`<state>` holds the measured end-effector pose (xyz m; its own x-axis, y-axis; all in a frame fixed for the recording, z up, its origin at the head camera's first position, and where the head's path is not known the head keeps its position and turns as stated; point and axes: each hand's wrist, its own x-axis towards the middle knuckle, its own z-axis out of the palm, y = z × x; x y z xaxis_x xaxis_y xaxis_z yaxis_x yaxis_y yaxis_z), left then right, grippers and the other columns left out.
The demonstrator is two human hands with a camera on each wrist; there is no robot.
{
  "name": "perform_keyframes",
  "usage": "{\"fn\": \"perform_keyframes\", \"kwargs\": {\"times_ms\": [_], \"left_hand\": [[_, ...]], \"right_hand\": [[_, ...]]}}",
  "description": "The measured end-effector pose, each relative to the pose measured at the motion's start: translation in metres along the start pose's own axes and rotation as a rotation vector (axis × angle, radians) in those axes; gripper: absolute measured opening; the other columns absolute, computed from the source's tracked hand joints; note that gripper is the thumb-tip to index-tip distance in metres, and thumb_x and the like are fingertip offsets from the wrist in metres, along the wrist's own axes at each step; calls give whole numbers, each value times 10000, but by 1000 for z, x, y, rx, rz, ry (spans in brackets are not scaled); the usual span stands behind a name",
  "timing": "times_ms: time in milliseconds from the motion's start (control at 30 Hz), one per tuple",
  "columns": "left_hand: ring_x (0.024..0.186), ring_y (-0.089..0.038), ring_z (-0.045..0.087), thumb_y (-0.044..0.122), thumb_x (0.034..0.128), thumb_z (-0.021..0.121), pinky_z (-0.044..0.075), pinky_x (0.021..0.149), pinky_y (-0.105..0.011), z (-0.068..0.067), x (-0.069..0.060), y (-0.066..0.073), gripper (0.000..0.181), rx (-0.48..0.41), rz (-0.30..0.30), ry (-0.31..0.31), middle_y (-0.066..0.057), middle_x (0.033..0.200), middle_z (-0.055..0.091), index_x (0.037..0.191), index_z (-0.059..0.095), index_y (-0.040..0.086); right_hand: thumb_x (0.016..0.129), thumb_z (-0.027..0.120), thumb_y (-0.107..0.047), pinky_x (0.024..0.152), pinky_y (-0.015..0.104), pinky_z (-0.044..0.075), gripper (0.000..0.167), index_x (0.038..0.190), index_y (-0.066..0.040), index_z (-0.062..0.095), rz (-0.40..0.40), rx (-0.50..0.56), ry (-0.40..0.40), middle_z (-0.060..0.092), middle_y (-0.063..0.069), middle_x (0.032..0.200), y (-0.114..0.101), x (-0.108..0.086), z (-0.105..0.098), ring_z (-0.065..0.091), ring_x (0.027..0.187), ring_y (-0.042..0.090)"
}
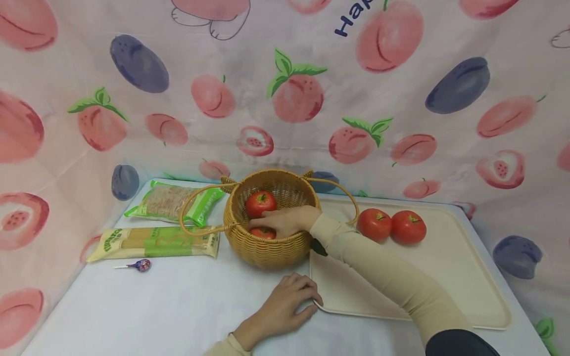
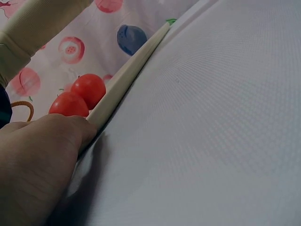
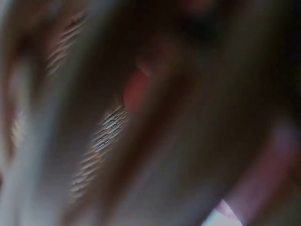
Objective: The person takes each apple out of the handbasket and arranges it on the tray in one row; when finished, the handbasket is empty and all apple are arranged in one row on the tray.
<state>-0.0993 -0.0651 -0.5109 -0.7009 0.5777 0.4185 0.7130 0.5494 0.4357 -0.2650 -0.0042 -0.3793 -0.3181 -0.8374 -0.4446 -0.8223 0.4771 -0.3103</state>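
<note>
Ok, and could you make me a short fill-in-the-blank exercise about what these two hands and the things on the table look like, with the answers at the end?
1. The right hand reaches inside the woven ____.
2. The left hand touches a corner of the cream tray, on which ____ red fruits show.
3. The lollipop on the table has a stick coloured ____.

Missing words: basket; two; white.
</note>
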Motion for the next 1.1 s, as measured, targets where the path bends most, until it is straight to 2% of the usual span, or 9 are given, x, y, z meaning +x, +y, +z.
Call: {"fn": "perform_keyframes", "kwargs": {"times_ms": [233, 467, 700, 900, 1100], "left_hand": [[1027, -34, 467, 264, 883, 640, 393, 896, -274, 1, -1, -1, 121, -23, -24, -9, 149, 1059, 550, 989, 651, 321], [1033, -29, 465, 275, 883, 636, 392, 902, -276, 1, -1, -2, 122, -17, -30, -12, 156, 1062, 548, 992, 649, 329], [1027, -27, 465, 268, 883, 638, 391, 901, -277, 0, 0, -2, 127, -16, -26, -7, 159, 1057, 549, 990, 649, 334], [1019, -24, 464, 271, 889, 630, 389, 896, -266, 0, 1, -2, 120, -6, 0, 7, 160, 1047, 546, 989, 645, 336], [1020, -17, 459, 274, 893, 623, 389, 893, -259, 2, 2, -1, 115, -10, 1, 12, 164, 1051, 541, 985, 641, 340]], "right_hand": [[852, 588, -520, 1068, 442, 354, 668, 1433, -410, 278, -41, 42, 98, 332, 77, 1493, 1, 1, -2, 397, 1331, 258], [854, 606, -474, 1061, 410, 366, 648, 1430, -349, 336, -74, 39, 161, 431, -7, 1443, -1, 0, -3, 448, 1291, 227], [835, 633, -476, 1036, 396, 392, 651, 1411, -371, 349, -79, 75, 216, 438, 17, 1418, 0, -4, -3, 467, 1261, 228], [838, 636, -462, 1005, 362, 424, 665, 1424, -359, 338, -120, 60, 329, 379, 69, 1363, -1, -8, -3, 474, 1203, 182], [824, 662, -361, 960, 306, 449, 653, 1403, -360, 360, -170, 111, 478, 330, 6, 1351, -1, -13, -4, 466, 1160, 126]]}}
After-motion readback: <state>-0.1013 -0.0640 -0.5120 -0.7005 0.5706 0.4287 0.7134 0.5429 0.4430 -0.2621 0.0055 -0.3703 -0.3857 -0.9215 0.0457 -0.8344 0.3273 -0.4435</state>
